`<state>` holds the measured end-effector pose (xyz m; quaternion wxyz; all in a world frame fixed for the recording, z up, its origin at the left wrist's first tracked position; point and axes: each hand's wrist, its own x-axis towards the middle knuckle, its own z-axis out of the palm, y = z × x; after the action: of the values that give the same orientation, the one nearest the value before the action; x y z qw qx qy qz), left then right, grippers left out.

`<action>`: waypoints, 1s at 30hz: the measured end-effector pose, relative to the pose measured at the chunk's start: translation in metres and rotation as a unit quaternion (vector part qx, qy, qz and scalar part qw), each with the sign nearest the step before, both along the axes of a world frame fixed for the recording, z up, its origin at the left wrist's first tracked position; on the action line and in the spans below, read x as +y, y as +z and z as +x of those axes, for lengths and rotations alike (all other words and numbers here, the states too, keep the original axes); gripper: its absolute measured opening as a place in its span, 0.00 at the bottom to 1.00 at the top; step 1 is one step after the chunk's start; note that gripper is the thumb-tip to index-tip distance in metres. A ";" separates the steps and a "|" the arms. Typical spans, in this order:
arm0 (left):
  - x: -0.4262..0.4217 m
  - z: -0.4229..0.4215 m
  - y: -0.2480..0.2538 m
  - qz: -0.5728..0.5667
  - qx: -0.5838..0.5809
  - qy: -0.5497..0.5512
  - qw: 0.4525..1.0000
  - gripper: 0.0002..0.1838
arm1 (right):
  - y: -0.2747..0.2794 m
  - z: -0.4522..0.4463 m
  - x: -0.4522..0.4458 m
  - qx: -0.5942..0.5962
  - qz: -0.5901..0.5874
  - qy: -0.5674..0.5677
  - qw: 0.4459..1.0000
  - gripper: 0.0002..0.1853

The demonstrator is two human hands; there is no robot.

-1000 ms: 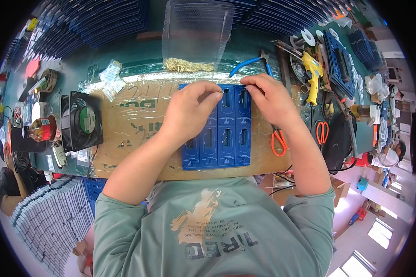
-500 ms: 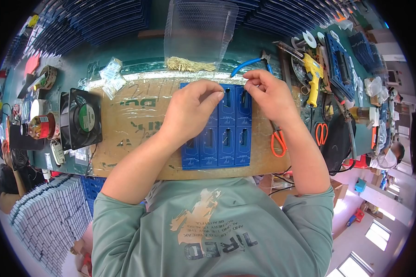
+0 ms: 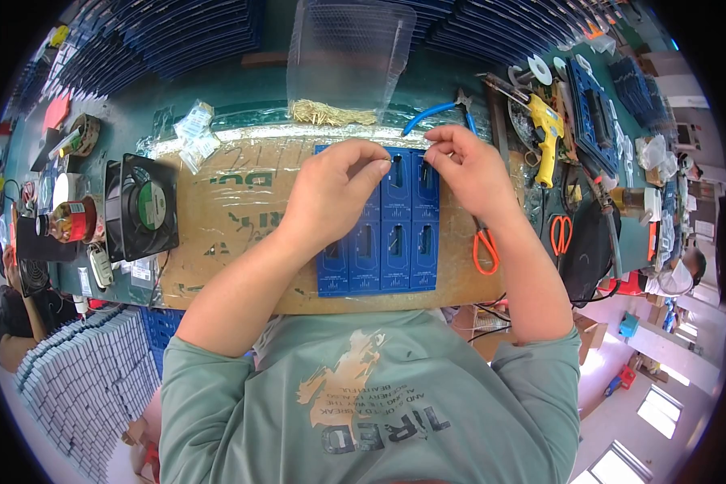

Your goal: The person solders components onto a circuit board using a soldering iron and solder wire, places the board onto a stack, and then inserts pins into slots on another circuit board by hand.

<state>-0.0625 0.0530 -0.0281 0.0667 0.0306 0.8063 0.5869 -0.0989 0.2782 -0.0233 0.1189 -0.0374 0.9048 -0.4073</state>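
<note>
A blue panel of slotted circuit boards (image 3: 379, 250) lies on the cardboard sheet (image 3: 226, 202) in front of me. My left hand (image 3: 343, 185) rests over the panel's upper left part, thumb and forefinger pinched beside a top slot; what they hold is too small to make out. At the panel's upper right corner is my right hand (image 3: 472, 169), its thumb and forefinger closed near the rightmost top slot, and anything between them cannot be made out. Beyond the panel, a clear plastic tray (image 3: 347, 56) holds a pile of thin golden pieces (image 3: 331, 113).
Blue-handled pliers (image 3: 431, 113), orange-handled scissors (image 3: 486, 248) and a yellow glue gun (image 3: 547, 137) lie to the right. A black fan (image 3: 141, 208), a jar (image 3: 71, 222) and small plastic bags (image 3: 195, 133) are on the left. Other people are at both far sides.
My right hand has shifted slightly at the panel's upper right corner, its fingertips changing position. My left hand has stayed nearly still. The tray appears slightly further right than in the earliest frame.
</note>
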 end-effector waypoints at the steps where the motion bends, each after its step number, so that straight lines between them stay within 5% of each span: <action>1: 0.000 0.000 0.000 0.003 -0.001 0.000 1.000 0.10 | 0.001 0.002 -0.002 -0.018 0.005 -0.001 1.000 0.16; 9: 0.001 0.000 -0.004 0.019 -0.010 -0.001 1.000 0.10 | -0.015 -0.003 0.011 0.020 -0.027 -0.010 0.999 0.17; 30: -0.001 -0.001 -0.009 0.029 0.024 0.008 0.999 0.09 | 0.012 -0.006 -0.010 0.086 0.172 0.113 0.975 0.17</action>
<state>-0.0631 0.0525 -0.0375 0.0420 0.0399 0.7908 0.6094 -0.1044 0.2685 -0.0110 0.0904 -0.1530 0.9582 -0.2244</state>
